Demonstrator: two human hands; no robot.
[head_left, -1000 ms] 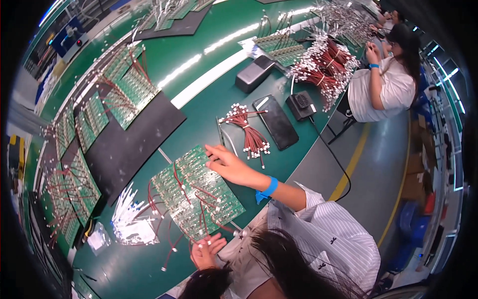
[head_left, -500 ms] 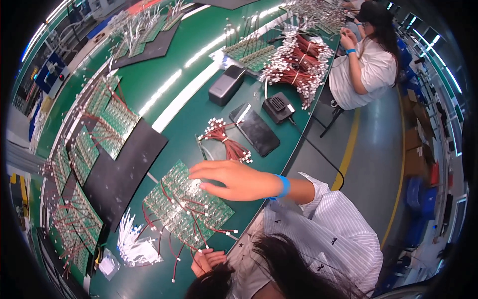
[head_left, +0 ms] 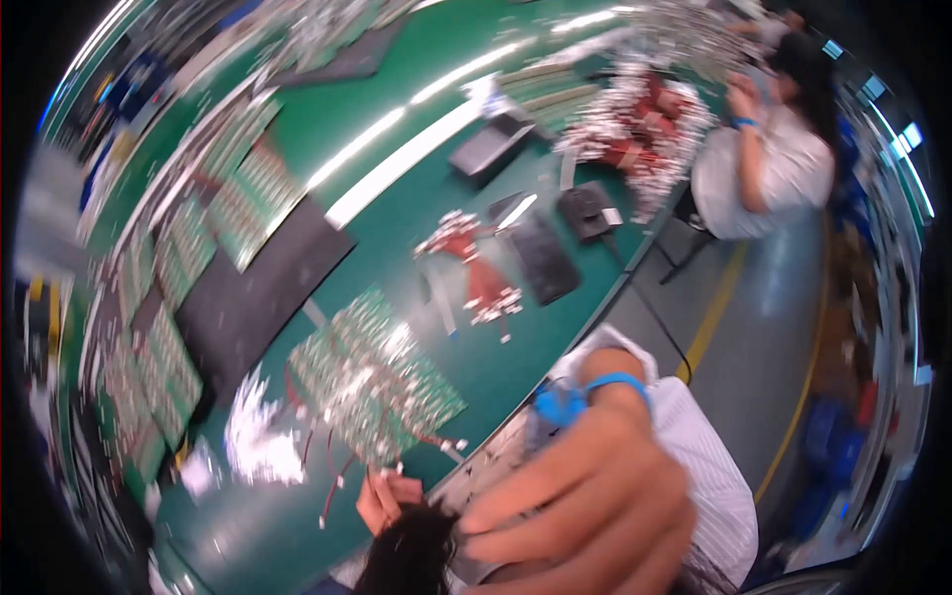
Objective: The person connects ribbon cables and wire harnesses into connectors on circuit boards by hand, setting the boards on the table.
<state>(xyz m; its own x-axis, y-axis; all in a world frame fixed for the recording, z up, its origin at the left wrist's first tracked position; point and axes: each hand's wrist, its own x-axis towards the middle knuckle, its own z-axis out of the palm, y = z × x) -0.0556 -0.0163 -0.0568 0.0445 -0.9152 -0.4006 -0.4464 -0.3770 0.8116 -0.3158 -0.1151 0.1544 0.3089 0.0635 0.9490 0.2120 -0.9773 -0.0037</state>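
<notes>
A green circuit board panel with red wires lies on the green table in front of me. My right hand, with a blue strap at the wrist, is raised close to the camera, fingers spread and nothing in it, next to dark hair. My left hand rests at the table's near edge, just below the board, by loose red wires; its grip is too blurred to read. A bundle of red wires with white connectors lies beyond the board.
A pile of white connectors sits left of the board, next to a black mat. Rows of green boards fill the left side. Black trays lie further back. Another person works at the far right.
My right hand has lifted off the circuit board and come up close to the camera. The view has swung and blurred. My left hand stays at the table's edge.
</notes>
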